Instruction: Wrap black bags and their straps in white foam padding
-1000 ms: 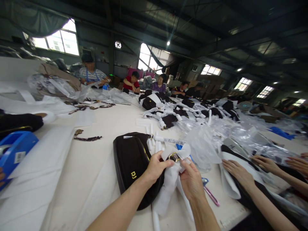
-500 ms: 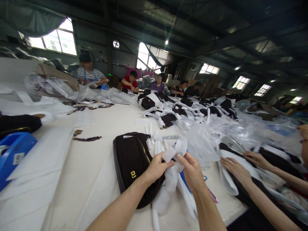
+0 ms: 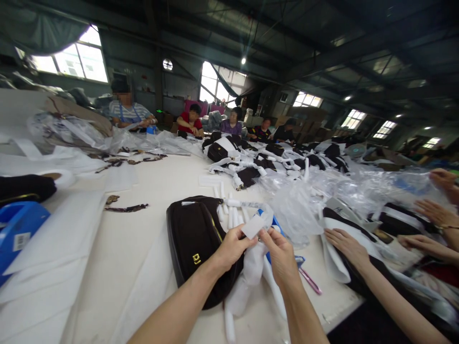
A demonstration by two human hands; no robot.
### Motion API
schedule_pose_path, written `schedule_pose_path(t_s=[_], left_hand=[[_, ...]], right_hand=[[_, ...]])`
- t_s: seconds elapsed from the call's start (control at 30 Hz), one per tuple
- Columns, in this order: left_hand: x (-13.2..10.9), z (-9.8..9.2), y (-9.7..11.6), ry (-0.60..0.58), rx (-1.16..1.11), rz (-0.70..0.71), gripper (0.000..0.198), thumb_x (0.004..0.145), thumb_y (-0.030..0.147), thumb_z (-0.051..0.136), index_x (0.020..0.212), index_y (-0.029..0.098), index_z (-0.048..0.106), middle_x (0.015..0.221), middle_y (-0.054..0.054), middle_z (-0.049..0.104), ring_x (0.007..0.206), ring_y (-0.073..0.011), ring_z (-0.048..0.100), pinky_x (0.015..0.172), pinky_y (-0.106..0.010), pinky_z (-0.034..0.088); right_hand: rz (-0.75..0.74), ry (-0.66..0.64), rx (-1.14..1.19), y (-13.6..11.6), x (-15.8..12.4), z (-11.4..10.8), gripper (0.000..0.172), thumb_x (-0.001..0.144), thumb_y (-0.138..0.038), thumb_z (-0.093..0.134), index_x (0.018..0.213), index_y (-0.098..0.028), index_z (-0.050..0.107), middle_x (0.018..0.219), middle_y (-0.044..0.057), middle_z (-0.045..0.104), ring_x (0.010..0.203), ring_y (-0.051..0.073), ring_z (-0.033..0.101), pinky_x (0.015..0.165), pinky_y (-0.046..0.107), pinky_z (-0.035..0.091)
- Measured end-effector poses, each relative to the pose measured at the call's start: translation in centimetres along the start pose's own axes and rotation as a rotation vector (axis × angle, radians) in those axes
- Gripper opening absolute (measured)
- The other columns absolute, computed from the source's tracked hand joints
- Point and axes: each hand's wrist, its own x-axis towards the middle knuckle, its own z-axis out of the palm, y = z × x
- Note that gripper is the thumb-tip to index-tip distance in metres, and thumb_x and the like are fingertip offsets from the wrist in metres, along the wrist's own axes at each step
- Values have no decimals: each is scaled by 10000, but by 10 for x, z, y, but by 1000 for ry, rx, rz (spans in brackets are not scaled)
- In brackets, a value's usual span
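Note:
A black bag with a small gold logo lies on the white table in front of me. My left hand rests on the bag's right edge and pinches a white foam wrap. My right hand pinches the same wrap from the other side, fingers closed on it. The wrap covers the bag's strap and hangs down in white padded lengths toward the table's near edge. Whatever is inside the wrap is hidden.
A co-worker's hand presses on another wrapped black bag at the right; more hands work beyond it. Pink-handled scissors lie by my right wrist. A blue tape dispenser sits at left. Clear plastic bags and several wrapped bags fill the far table; several people sit at the back.
The gold buckle seen a second ago is now covered by the white wrap. Both hands have closed over the wrap's top. The co-worker's far hands lifted to the right.

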Motion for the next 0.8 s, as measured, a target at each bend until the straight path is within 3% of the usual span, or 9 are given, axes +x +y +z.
schedule_pose_path(t_s=[0.1, 0.23, 0.37, 0.5, 0.57, 0.67, 0.8], left_hand=[[-1, 2, 1, 1, 64, 70, 315, 712, 338, 735, 948, 135, 687, 864, -31, 660, 810, -164, 551, 762, -252, 409], [-2, 4, 0, 70, 143, 192, 252, 756, 329, 693, 930, 148, 670, 860, -22, 632, 810, -160, 530, 744, -238, 402], [-2, 5, -3, 106, 107, 179, 189, 758, 312, 671, 853, 149, 645, 796, -10, 599, 757, -145, 501, 698, -227, 392], [0, 4, -7, 155, 44, 187, 126, 739, 243, 651, 824, 155, 620, 772, 4, 578, 727, -129, 485, 676, -221, 384], [2, 2, -8, 196, 4, 164, 149, 717, 247, 667, 823, 156, 615, 758, 8, 577, 714, -126, 486, 669, -223, 383], [5, -1, -8, 220, -84, 72, 246, 685, 302, 711, 859, 157, 616, 761, 4, 595, 702, -130, 502, 674, -235, 393], [4, -1, -3, 240, -147, 33, 371, 645, 369, 758, 926, 160, 636, 809, -17, 631, 740, -152, 538, 709, -260, 416]], right_hand=[[-83, -29, -56, -7, 0, 0, 348, 684, -465, 788, 894, -196, 717, 891, 28, 731, 883, 220, 634, 829, 325, 487], [-126, 48, -88, -4, -2, 2, 356, 659, -428, 803, 936, -222, 719, 944, 16, 729, 939, 233, 629, 822, 323, 499], [-117, 136, -122, 7, -6, 7, 401, 648, -432, 801, 985, -234, 712, 960, 19, 722, 959, 244, 627, 799, 327, 515], [-192, 233, -80, 8, -9, 14, 615, 637, -428, 812, 1196, -249, 630, 1019, 27, 704, 954, 220, 633, 819, 322, 508], [-183, 250, -20, 5, -11, 14, 620, 684, -461, 781, 1239, -256, 597, 1030, 30, 700, 945, 201, 636, 820, 310, 504], [-72, 220, 102, 2, -11, 10, 447, 734, -533, 720, 1072, -243, 684, 979, 36, 716, 899, 185, 646, 758, 286, 514], [58, 91, 171, 6, -12, 1, 414, 610, -458, 829, 955, -249, 734, 951, 29, 742, 877, 203, 669, 778, 309, 538]])
